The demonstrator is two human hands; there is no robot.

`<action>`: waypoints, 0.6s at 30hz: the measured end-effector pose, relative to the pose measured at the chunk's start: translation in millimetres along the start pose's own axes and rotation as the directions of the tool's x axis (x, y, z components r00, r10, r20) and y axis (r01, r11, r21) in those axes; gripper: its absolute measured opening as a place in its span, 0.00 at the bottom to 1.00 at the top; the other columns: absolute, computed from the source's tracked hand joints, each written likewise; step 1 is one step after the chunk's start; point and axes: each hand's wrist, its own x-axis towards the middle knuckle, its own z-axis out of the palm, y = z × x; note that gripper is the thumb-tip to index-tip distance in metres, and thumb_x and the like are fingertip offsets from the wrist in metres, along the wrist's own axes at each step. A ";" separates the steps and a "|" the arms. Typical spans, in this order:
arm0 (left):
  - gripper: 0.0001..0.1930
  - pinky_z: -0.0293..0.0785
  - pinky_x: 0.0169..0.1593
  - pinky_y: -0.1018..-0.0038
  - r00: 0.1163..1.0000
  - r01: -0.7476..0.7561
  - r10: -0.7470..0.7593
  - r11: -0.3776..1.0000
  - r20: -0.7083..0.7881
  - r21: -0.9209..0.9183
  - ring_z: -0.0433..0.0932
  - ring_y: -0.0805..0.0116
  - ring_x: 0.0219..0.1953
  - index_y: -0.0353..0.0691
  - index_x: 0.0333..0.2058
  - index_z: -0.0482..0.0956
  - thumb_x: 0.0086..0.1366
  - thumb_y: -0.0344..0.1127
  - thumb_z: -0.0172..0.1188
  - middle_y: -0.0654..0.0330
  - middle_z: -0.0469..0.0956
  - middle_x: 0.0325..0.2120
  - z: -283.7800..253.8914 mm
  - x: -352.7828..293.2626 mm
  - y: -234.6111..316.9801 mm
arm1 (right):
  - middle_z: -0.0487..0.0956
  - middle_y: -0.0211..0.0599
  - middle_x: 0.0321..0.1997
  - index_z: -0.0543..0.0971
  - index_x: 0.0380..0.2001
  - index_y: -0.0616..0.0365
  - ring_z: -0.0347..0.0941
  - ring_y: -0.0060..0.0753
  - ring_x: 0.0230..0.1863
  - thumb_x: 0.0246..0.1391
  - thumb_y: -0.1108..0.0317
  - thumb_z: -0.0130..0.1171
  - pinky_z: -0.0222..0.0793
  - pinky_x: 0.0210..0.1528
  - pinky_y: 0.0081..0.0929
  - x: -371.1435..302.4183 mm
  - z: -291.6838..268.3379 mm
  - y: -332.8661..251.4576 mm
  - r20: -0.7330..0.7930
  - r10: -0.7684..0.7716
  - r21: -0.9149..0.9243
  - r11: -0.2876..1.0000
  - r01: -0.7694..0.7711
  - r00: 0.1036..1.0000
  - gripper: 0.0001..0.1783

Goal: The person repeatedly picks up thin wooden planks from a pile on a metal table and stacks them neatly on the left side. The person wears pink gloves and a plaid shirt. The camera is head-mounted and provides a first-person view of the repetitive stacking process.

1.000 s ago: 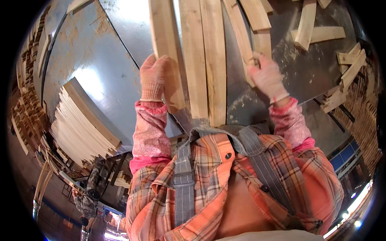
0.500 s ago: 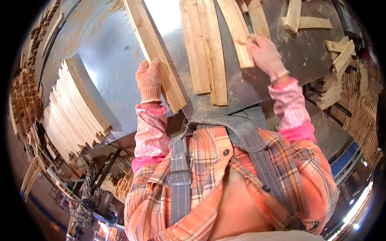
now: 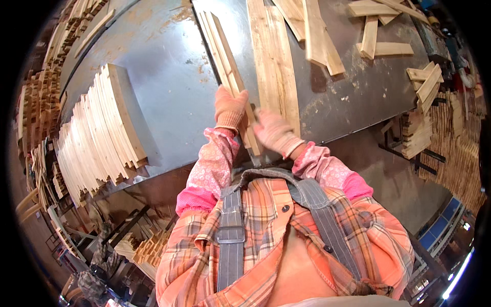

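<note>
Left hand and right hand (both gloved), fingers clenched on pale wooden slat, grey metal table

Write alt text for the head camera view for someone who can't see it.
Two gloved hands, left hand and right hand, grip the near end of a long wooden slat lying on a grey metal table. A leaning stack of slats stands to the left, with loose offcuts scattered at right.
</note>
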 end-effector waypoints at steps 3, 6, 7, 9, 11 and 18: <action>0.20 0.79 0.50 0.56 0.963 0.206 -0.130 0.920 0.237 -0.333 0.84 0.39 0.46 0.34 0.46 0.77 0.59 0.39 0.70 0.42 0.84 0.40 -17.5 4.1 0.3 | 0.75 0.58 0.62 0.68 0.64 0.67 0.72 0.58 0.63 0.53 0.47 0.68 0.68 0.65 0.47 10.2 -34.5 10.6 -0.270 0.007 -0.138 0.989 -0.046 0.963 0.44; 0.23 0.80 0.52 0.54 0.998 0.056 -0.055 0.994 -0.022 0.088 0.82 0.36 0.48 0.34 0.47 0.77 0.58 0.43 0.68 0.41 0.83 0.41 -71.8 20.0 -12.3 | 0.72 0.52 0.66 0.62 0.68 0.65 0.67 0.51 0.68 0.39 0.48 0.80 0.68 0.67 0.43 11.8 -40.7 2.6 -0.199 0.039 -0.312 0.945 -0.101 0.979 0.58; 0.24 0.80 0.53 0.54 0.996 0.053 -0.042 0.989 -0.082 0.138 0.82 0.36 0.49 0.34 0.48 0.77 0.58 0.43 0.68 0.41 0.83 0.42 -98.9 32.7 -22.7 | 0.69 0.51 0.68 0.61 0.69 0.64 0.66 0.48 0.70 0.40 0.49 0.79 0.66 0.69 0.41 17.1 -38.2 -1.4 -0.186 0.054 -0.294 0.950 -0.108 0.981 0.58; 0.25 0.78 0.56 0.52 0.987 0.033 0.012 0.961 -0.159 0.274 0.80 0.38 0.53 0.35 0.50 0.77 0.58 0.44 0.67 0.40 0.81 0.47 -147.7 62.7 -57.8 | 0.69 0.51 0.68 0.58 0.71 0.63 0.66 0.50 0.70 0.43 0.53 0.78 0.67 0.68 0.40 27.7 -21.5 -10.5 -0.149 0.106 -0.383 0.910 -0.156 0.983 0.57; 0.26 0.77 0.59 0.52 0.972 -0.017 0.126 0.877 -0.196 0.480 0.78 0.40 0.57 0.36 0.53 0.78 0.59 0.44 0.64 0.39 0.77 0.55 -201.0 97.3 -111.0 | 0.68 0.52 0.68 0.56 0.72 0.64 0.65 0.52 0.71 0.46 0.55 0.77 0.66 0.70 0.40 40.9 -6.5 -11.4 -0.198 0.211 -0.444 0.852 -0.279 0.957 0.57; 0.41 0.67 0.67 0.46 0.926 0.371 -0.167 0.577 -0.340 0.727 0.69 0.42 0.67 0.40 0.73 0.59 0.68 0.54 0.60 0.38 0.68 0.65 -310.5 106.1 -237.9 | 0.78 0.58 0.56 0.61 0.68 0.60 0.78 0.58 0.58 0.57 0.68 0.59 0.74 0.59 0.48 35.9 -23.6 29.9 -0.053 0.222 -0.132 0.965 -0.227 0.974 0.37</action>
